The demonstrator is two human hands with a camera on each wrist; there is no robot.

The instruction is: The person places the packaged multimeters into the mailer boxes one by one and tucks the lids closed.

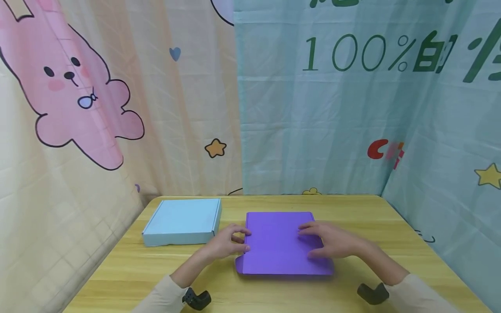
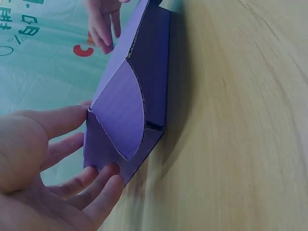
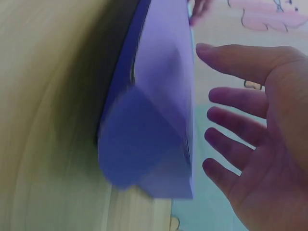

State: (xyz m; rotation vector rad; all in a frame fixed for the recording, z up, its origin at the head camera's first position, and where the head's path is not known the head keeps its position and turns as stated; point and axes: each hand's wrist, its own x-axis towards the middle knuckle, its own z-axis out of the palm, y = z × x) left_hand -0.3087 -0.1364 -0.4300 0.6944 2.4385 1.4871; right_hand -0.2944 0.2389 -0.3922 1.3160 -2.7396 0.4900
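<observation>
A flat purple cardboard box (image 1: 274, 243) lies on the table, lid down over its top. Its front flap slants outward, and a rounded side tab (image 2: 120, 110) sticks out at the left corner; another tab (image 3: 139, 139) shows at the right end. My left hand (image 1: 228, 241) is at the box's left side, thumb tip right at the lid's corner and loosely bent fingers along the side wall. Over the right part of the lid is my right hand (image 1: 332, 240), its fingers spread and nearly straight, with a gap to the box in the right wrist view.
A light blue box (image 1: 184, 219), closed, lies at the back left of the wooden table (image 1: 375, 217), close beside my left hand. Printed curtains (image 1: 305, 121) hang behind the table and along both sides. Each wrist carries a black camera (image 1: 197, 299).
</observation>
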